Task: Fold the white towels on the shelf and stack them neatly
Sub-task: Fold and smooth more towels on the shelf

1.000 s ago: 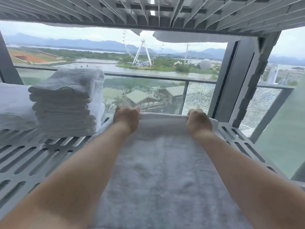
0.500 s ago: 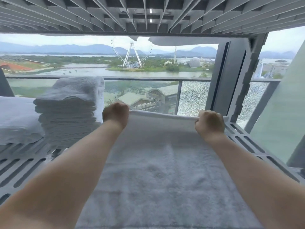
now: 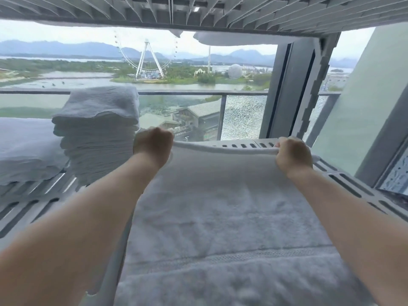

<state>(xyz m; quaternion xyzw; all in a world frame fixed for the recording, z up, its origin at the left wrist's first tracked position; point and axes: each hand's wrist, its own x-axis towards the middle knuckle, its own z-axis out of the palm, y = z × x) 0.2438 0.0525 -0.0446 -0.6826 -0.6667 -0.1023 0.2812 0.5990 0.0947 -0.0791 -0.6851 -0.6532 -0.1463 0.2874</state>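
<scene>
A long white towel (image 3: pixel 220 217) lies spread on the slatted grey shelf (image 3: pixel 33 208), running from the near edge toward the window. My left hand (image 3: pixel 153 145) grips its far left corner and my right hand (image 3: pixel 291 154) grips its far right corner. The far edge sags in a shallow curve between the two fists, lifted slightly off the shelf. To the left stands a tall stack of folded white towels (image 3: pixel 97 133).
A lower pile of white towels (image 3: pixel 24 151) lies at the far left. Another slatted shelf (image 3: pixel 198 12) hangs close overhead, with cloth drooping from its far edge. A dark window post (image 3: pixel 287 91) and a glass balcony rail stand behind the shelf.
Both hands have pulled the towel's far edge back toward me and raised it a little, and they have spread wider apart. The camera has tipped and moved closer.
</scene>
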